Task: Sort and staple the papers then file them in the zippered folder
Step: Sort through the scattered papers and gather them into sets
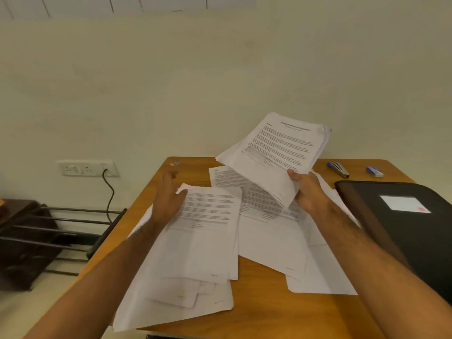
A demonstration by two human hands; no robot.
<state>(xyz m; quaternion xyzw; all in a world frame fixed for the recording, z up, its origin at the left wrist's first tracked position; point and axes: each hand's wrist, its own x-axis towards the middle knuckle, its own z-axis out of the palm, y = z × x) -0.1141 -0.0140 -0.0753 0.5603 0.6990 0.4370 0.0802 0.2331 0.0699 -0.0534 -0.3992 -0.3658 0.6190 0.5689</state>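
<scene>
Our right hand [308,192] grips a raised sheaf [276,148]; left hand [168,196] open over loose papers [208,231]. Risk: overhanging sheets sliding off the table [259,299].

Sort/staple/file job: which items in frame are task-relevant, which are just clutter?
Belongs to the job:
- held stack of papers, gripped by the right hand
- loose papers spread on the table, left hand at their edge
- stapler
- black zippered folder, closed
- small blue box, maybe staples

Just lying about:
- wall socket with black cable
- metal rack
</scene>
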